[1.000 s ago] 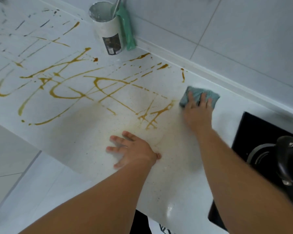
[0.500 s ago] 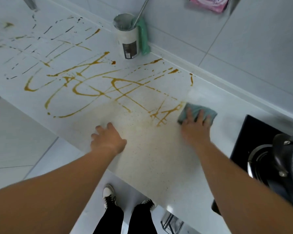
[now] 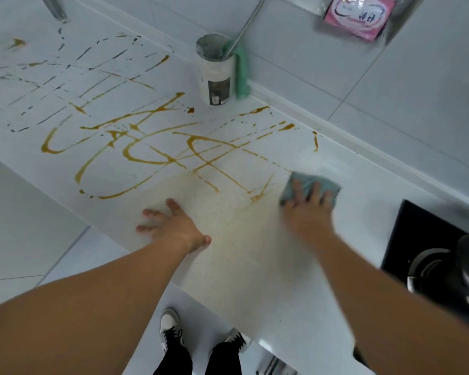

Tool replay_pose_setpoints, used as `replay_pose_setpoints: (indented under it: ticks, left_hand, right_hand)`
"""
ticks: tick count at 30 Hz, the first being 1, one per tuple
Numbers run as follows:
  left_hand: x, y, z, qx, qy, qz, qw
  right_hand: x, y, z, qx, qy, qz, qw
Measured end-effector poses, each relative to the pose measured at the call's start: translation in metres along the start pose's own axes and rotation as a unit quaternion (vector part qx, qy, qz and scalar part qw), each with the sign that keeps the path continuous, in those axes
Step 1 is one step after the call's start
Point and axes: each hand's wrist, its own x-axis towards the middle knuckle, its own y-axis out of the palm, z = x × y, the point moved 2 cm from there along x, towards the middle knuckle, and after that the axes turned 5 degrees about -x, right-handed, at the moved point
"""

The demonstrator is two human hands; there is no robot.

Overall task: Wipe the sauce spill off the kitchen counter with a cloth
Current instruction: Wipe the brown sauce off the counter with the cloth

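Most of the view is taken by the white kitchen counter [image 3: 268, 280], which runs from the upper left to the lower right and serves as the anchor for everything else. Across its middle and far-left stretch lies the sauce spill [image 3: 152, 147]: brown-orange loops and crossing lines, with thinner, darker dashes farther left, and a pale yellowish smear on the counter's near part between the two hands. At the counter's right end sits a black stove [image 3: 417, 239] with a dark pot [image 3: 460, 277] on it. At the counter's back edge, against the tiled wall, stands a white cylindrical container [image 3: 217, 74] with a green rag [image 3: 242, 74] draped beside it. On the wall above the counter, a pink packet [image 3: 359, 14] sits in a recess. The left hand [image 3: 173, 226] rests flat on the counter near its front edge, fingers spread and holding nothing. The right hand [image 3: 307, 209] presses down with straight fingers on the blue-grey cloth [image 3: 309, 185], which lies on the counter just right of the nearest sauce streaks; the hand is blurred.
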Motion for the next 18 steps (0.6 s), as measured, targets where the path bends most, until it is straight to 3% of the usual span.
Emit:
replay_pose_setpoints:
  ticks: [3, 9, 12, 14, 16, 18]
  left_hand:
    - [0.001, -0.002, -0.005, -0.003, -0.007, 0.018, 1.000]
    - [0.001, -0.005, -0.010, -0.024, -0.027, 0.031, 0.999]
    - [0.001, -0.002, -0.011, -0.058, -0.030, 0.036, 0.997]
    - [0.005, 0.001, -0.011, -0.064, -0.027, 0.033, 0.997]
    - [0.008, 0.004, -0.011, -0.073, -0.032, 0.033, 0.996]
    - [0.011, 0.006, -0.009, -0.073, -0.036, 0.035, 0.996]
  right_hand:
    - [0.030, -0.019, 0.003, 0.057, 0.075, 0.027, 0.995]
    - [-0.121, 0.066, 0.102, 0.009, -0.182, -0.065, 0.981]
    - [-0.083, 0.039, 0.068, -0.026, -0.253, -0.049, 0.966]
    - [-0.013, 0.000, 0.035, -0.060, -0.166, -0.111, 0.978]
    - [0.036, -0.029, 0.018, -0.048, -0.003, 0.000, 0.999]
    - [0.039, -0.022, 0.034, 0.005, 0.065, 0.022, 0.998]
